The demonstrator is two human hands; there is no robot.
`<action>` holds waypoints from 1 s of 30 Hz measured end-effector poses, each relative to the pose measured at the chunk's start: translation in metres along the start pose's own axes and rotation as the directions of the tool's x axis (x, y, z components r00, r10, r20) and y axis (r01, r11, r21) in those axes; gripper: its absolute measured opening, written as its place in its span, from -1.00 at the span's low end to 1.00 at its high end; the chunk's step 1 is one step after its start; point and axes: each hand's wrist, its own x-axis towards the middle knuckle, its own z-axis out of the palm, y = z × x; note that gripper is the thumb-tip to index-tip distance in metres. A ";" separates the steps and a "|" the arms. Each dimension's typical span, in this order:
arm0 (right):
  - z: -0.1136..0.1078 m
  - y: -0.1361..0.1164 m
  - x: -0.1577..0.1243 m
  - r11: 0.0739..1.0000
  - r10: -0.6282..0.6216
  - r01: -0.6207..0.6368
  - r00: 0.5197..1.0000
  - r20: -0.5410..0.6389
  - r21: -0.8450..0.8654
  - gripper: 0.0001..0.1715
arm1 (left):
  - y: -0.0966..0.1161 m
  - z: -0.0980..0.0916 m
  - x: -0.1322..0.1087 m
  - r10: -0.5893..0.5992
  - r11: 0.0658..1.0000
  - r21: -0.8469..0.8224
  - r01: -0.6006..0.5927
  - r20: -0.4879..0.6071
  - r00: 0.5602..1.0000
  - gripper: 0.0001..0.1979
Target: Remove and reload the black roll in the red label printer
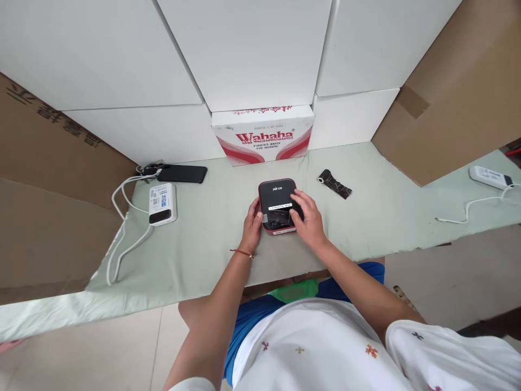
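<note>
A small black box with a red rim (277, 198) sits on the pale green cloth-covered table (211, 239) in front of me. My left hand (252, 225) grips its left side, fingers curled against the edge. My right hand (309, 217) rests on the box's right side and top, fingers bent over the black lid. A white label strip crosses the lid between my hands.
A Wahaha carton (264, 136) stands behind the box against white foam blocks. A white power bank (163, 203) with cable and a black phone (182, 174) lie at left. A dark strip (334, 183) lies at right, a white power strip (490, 177) farther right. Cardboard sheets flank both sides.
</note>
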 end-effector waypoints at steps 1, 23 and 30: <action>-0.001 -0.003 -0.008 0.996 -0.079 0.080 0.996 0.033 -0.035 -0.59 | 0.000 0.000 -0.003 0.009 1.000 -0.025 -0.009 0.016 1.000 -0.35; -0.008 0.006 -0.057 0.892 -0.359 0.380 0.924 0.129 -0.245 -0.32 | 0.004 0.004 0.008 0.010 0.995 -0.100 -0.008 0.026 1.000 -0.25; 0.004 0.013 -0.058 0.884 -0.383 0.382 0.922 0.049 -0.269 -0.42 | 0.013 0.018 0.001 -0.055 0.947 -0.313 0.072 0.064 0.996 -0.14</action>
